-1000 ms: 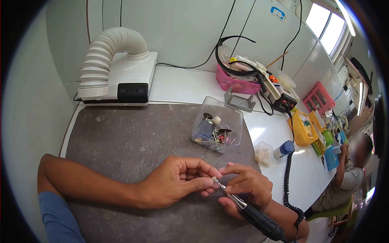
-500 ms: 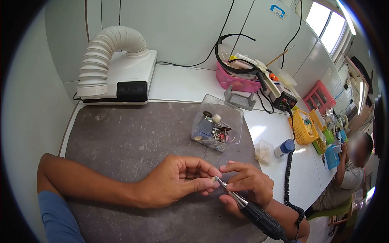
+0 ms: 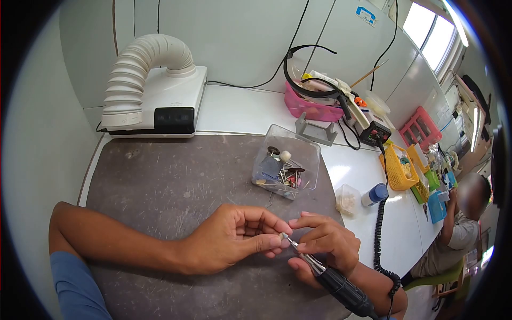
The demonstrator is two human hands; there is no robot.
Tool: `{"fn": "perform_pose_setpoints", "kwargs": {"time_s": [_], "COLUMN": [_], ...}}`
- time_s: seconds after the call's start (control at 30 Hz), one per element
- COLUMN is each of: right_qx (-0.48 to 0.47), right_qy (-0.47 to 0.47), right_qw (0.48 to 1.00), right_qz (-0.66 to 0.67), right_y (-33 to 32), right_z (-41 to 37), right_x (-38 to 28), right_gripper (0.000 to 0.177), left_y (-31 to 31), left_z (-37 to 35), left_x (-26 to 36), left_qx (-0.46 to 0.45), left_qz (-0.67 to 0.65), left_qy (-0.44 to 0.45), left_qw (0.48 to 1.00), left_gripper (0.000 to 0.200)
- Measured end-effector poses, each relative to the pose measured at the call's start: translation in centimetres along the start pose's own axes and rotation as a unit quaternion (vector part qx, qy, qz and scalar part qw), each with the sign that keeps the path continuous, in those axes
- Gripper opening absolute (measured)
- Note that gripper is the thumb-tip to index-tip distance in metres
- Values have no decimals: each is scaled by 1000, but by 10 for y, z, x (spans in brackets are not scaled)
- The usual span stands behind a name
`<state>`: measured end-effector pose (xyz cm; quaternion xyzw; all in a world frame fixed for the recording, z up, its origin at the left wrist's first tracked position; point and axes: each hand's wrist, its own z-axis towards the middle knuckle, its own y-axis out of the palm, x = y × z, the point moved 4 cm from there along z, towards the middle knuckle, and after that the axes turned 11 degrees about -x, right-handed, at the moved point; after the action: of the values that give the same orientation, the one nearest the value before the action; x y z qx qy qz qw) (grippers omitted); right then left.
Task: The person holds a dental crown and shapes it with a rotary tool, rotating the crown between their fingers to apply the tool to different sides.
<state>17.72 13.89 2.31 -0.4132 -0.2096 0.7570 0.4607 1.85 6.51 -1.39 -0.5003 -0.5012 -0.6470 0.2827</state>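
My left hand (image 3: 234,237) pinches a small pale tooth-like piece (image 3: 282,236) between thumb and fingertips, over the dark mat (image 3: 160,181). In my right hand (image 3: 330,240) is a rotary handpiece (image 3: 341,288) with a black body and a silver nose, its fingers wrapped round the metal part. The handpiece points up and left, and its tip meets the pale piece at my left fingertips. Just beyond the hands stands a clear plastic box (image 3: 312,170) with sanding discs, burs and a white buffing tip inside.
A white dust extractor (image 3: 176,90) with a bent hose stands at the back left. Rightward are a pink basket (image 3: 312,109), a grey stand (image 3: 316,130), a small clear tub (image 3: 348,200), a blue-capped bottle (image 3: 375,195) and the coiled cord (image 3: 380,240). Another person (image 3: 453,234) sits far right.
The pale piece has turned slightly at the tip of the handpiece. Both hands otherwise keep nearly the same place and grip.
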Motion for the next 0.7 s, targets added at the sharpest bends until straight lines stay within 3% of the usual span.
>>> {"fn": "perform_pose_setpoints", "kwargs": {"time_s": [0.7], "right_qx": [-2], "right_qy": [1], "right_qw": [1000], "right_qz": [-3], "right_y": [0], "right_z": [1], "right_x": [-3], "right_gripper": [28], "left_y": [1], "left_z": [0], "left_x": [2], "left_qx": [-9], "left_qz": [-2], "left_qy": [-4], "left_qw": [1000], "left_gripper": [22]}}
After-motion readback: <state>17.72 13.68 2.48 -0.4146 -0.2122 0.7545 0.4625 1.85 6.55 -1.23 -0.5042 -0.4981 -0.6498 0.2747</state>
